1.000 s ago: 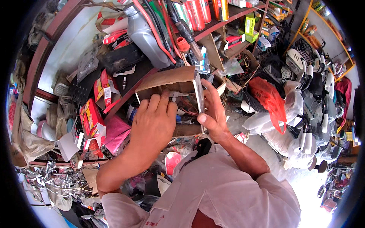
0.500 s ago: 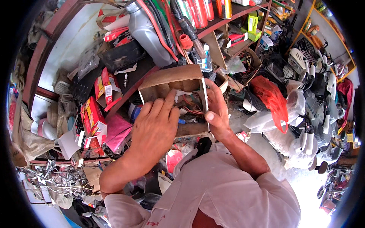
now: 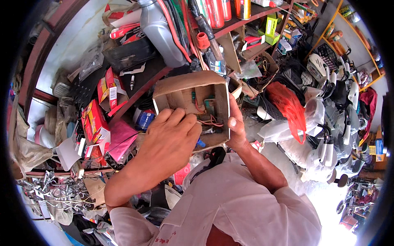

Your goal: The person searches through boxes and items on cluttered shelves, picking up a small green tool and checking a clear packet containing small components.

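A small open cardboard box (image 3: 186, 79) is tilted in front of my chest. My right hand (image 3: 237, 129) grips its right wall, thumb on the near side and fingers behind. My left hand (image 3: 172, 135) reaches over the left side into the box, its fingers curled and bunched together. Their tips are hidden, so what they hold cannot be made out. Inside lie thin red and pale wires (image 3: 210, 121), a greenish flat part (image 3: 210, 106) and dark small pieces. A blue piece (image 3: 201, 142) shows beside my left thumb side.
Behind the box a dark shelf carries a grey bottle (image 3: 164, 37), a spark plug (image 3: 132, 83) and red-yellow cartons (image 3: 96, 123). Spray cans (image 3: 243, 9) stand higher up. To the right are a red plastic bag (image 3: 287, 106) and white-handled levers (image 3: 326, 151). Metal parts (image 3: 53, 192) crowd the lower left.
My left hand has drawn back toward me and its fingers have curled. The white piece by its fingertips is out of sight, and more of the wires and greenish part shows.
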The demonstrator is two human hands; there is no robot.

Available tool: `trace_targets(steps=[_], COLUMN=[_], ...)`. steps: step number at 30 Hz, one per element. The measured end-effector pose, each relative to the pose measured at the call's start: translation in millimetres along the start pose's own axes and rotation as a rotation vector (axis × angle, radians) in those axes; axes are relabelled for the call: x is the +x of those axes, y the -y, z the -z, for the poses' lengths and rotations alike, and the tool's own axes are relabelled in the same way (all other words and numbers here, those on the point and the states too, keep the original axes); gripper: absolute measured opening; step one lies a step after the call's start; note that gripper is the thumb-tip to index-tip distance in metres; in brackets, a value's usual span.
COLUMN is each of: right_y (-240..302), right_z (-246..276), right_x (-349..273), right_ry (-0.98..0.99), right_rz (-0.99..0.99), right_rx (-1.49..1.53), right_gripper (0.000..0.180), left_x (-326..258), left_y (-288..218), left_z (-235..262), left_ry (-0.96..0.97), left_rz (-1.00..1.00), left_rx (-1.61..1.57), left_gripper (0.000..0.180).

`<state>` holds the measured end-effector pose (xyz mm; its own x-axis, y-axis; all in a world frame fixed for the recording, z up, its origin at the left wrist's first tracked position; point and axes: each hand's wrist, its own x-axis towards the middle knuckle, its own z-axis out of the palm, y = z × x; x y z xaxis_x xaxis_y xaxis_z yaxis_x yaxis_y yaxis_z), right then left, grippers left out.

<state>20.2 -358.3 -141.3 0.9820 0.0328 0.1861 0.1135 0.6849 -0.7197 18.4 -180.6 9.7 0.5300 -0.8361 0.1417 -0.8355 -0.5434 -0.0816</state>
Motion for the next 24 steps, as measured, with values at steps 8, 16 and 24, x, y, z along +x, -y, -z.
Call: trace_targets(steps=[8,16,24], right_y=[-3,-10,-14], right_z=[-4,0,5], right_x=[1,0,0], right_ry=[0.036,0.017,0.031], right_rz=[0.017,0.001,-0.003], right_rx=[-0.003,-0.034,-0.033], right_gripper=[0.116,0.117,0.117], left_x=[-5,3,5], left_y=[-3,-2,-3], left_z=[0,-14,-17], left_ry=[0.026,0.016,0.11], left_rz=[0.09,0.135,0.16], left_rx=[0.052,0.124,0.062], left_gripper=[0.018,0.021,0.029])
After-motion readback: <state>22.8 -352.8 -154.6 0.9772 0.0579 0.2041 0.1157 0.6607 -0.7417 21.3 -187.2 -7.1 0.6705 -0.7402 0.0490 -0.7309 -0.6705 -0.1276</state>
